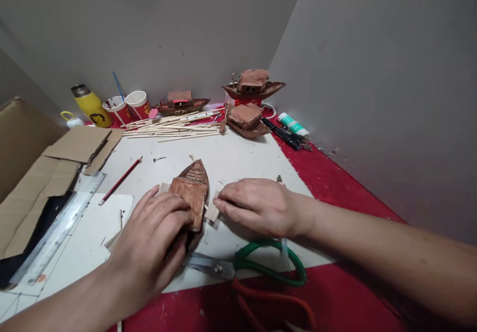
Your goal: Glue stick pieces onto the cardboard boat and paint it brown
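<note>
A brown model boat [189, 195] with a reddish-brown roof lies on the white sheet, its pointed bow facing away from me. My left hand [154, 232] is closed around its left side and stern; the thumb is hidden behind the hull. Just right of the hull, my right hand [257, 205] pinches a small pale wooden piece [212, 210] between thumb and fingers, close to the boat's side. Another pale wooden piece [164, 188] shows at the boat's left edge, partly covered by my left hand. Scissors [219, 268] with green and red handles lie open below both hands.
Thin wooden sticks [175, 125] lie behind, near more model boats [253, 86]. At left are cardboard [70, 163], a clear ruler [63, 227] and a pencil [119, 180]. A yellow bottle [92, 107] and paper cups [137, 106] stand by the wall; a glue tube [293, 124] lies right.
</note>
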The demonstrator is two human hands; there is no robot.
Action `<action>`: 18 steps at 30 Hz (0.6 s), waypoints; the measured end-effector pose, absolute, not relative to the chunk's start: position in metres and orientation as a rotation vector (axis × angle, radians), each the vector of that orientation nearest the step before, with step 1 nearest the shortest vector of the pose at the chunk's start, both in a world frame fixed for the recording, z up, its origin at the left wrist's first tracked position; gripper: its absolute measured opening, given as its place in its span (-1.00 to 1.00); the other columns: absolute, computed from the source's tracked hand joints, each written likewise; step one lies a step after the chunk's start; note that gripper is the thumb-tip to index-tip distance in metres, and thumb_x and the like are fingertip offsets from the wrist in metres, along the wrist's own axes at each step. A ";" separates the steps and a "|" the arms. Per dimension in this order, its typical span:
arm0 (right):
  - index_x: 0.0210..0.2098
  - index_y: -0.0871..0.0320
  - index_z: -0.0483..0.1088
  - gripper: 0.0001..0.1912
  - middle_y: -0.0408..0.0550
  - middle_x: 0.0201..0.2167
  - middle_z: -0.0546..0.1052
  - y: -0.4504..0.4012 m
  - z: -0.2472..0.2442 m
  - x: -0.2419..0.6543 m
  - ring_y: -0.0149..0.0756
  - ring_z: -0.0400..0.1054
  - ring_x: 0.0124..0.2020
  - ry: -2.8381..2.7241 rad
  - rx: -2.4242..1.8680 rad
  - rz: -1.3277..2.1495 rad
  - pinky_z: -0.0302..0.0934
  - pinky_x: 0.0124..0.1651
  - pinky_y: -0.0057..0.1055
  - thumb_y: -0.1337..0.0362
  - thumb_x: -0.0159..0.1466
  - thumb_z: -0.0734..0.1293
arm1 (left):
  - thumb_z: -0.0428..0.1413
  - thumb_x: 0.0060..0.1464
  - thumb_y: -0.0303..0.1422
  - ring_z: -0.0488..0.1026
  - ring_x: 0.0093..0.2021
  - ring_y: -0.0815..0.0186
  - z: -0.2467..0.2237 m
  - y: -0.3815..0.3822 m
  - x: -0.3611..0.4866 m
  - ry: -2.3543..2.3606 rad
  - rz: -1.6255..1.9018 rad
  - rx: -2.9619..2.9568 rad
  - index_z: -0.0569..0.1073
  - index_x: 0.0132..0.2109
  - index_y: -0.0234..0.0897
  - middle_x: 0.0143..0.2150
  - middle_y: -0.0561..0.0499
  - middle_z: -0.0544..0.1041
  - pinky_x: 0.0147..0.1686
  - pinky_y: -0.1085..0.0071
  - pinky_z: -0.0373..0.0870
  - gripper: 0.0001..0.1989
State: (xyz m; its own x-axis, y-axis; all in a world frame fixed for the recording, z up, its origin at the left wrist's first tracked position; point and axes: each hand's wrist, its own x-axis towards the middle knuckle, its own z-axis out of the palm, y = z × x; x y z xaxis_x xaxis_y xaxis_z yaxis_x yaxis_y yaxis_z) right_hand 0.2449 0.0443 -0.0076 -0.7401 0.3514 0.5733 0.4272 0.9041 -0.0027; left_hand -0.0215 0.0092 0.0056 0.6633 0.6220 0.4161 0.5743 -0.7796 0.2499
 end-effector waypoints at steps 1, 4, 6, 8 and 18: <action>-0.19 0.21 0.49 -0.79 -0.01 -0.31 0.64 0.046 -0.008 0.244 -0.31 0.53 -0.32 -2.485 -0.558 -0.166 0.45 -0.21 -0.40 0.38 0.41 0.20 | 0.06 0.11 -0.56 0.48 0.07 0.18 0.006 0.011 -0.021 1.012 0.719 2.759 0.40 -0.05 -0.17 -0.01 -0.08 0.58 0.30 0.03 0.14 -0.72; -0.21 0.24 0.49 -0.79 0.00 -0.33 0.64 0.048 -0.007 0.242 -0.32 0.52 -0.34 -2.498 -0.574 -0.166 0.44 -0.24 -0.41 0.37 0.41 0.21 | 0.07 0.11 -0.56 0.49 0.04 0.19 0.006 0.014 -0.020 1.017 0.677 2.765 0.40 -0.06 -0.16 -0.04 -0.06 0.58 0.28 0.07 0.14 -0.73; -0.23 0.26 0.49 -0.80 0.02 -0.33 0.64 0.050 -0.007 0.241 -0.31 0.52 -0.35 -2.489 -0.543 -0.198 0.43 -0.26 -0.41 0.38 0.41 0.22 | 0.06 0.13 -0.56 0.48 0.04 0.18 0.006 0.016 -0.020 1.002 0.667 2.766 0.41 -0.05 -0.15 -0.05 -0.06 0.59 0.28 0.06 0.11 -0.73; -0.24 0.29 0.50 -0.79 0.04 -0.32 0.64 0.053 -0.006 0.241 -0.30 0.52 -0.35 -2.481 -0.476 -0.261 0.43 -0.26 -0.40 0.40 0.41 0.22 | 0.04 0.14 -0.56 0.48 0.03 0.19 0.006 0.018 -0.021 0.996 0.686 2.743 0.42 -0.05 -0.15 -0.06 -0.05 0.59 0.29 0.05 0.08 -0.72; -0.24 0.29 0.50 -0.72 0.00 -0.34 0.65 0.060 -0.008 0.234 -0.33 0.51 -0.36 -2.491 -0.425 -0.289 0.40 -0.26 -0.43 0.40 0.45 0.17 | 0.03 0.13 -0.57 0.47 -0.01 0.24 0.010 0.025 -0.025 0.965 0.688 2.714 0.40 -0.07 -0.17 -0.09 -0.01 0.58 0.29 0.11 0.02 -0.74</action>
State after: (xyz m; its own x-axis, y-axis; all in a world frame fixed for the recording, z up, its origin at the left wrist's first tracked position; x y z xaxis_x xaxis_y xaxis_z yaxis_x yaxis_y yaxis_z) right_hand 0.2335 0.0602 -0.0080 -0.7753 0.2349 0.5863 0.3630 0.9254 0.1093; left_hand -0.0249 0.0253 0.0101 0.6822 0.6341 0.3641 0.5508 -0.7731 0.3145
